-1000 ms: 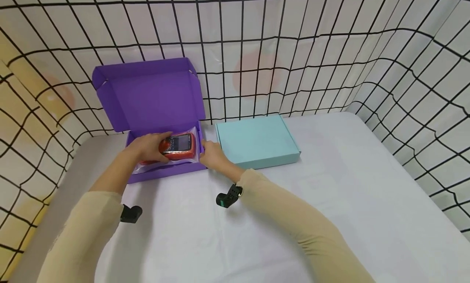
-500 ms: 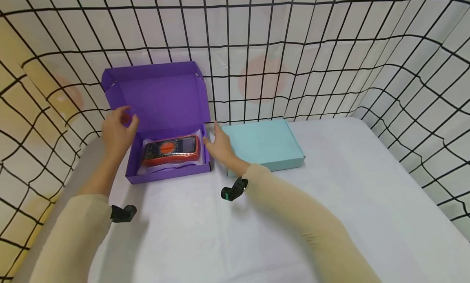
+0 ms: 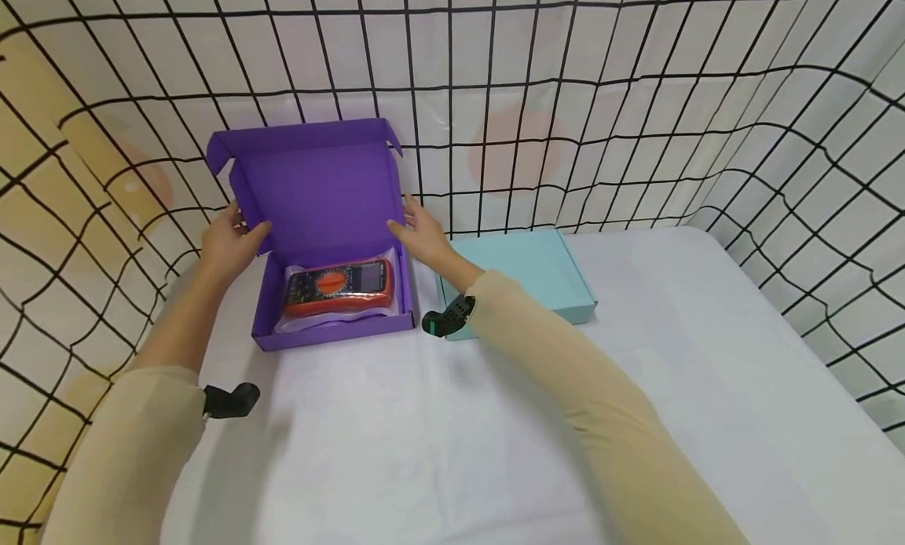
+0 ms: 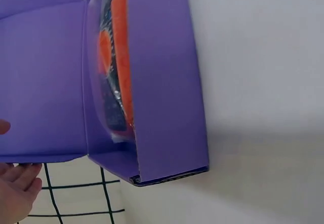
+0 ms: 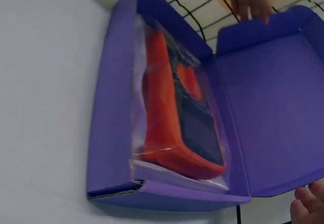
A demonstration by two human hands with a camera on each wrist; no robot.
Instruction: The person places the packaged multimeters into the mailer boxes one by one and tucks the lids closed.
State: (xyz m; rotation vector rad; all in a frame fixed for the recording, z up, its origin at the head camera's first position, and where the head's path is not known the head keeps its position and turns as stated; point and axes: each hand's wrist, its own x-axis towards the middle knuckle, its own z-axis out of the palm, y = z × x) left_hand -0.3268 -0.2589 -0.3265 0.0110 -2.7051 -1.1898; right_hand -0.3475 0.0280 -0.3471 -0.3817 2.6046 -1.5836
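An opened purple cardboard box sits on the table with its lid raised at the back. Inside lies a red and black multimeter in clear plastic wrap, dial and screen facing up. My left hand grips the lid's left side, thumb in front and fingers behind; the left wrist view shows those fingers at the lid's edge. At the lid's right side, my right hand holds the edge between thumb and fingers. Fingertips of that hand touch the edge in the right wrist view.
A closed light blue box lies right of the purple one, partly behind my right forearm. Black netting over a pale wall rises behind and along both sides. White cloth covers the table.
My left hand has left the multimeter, swung left and up, and taken the lid's left side. The right hand has risen from the box's right wall to the lid's right edge.
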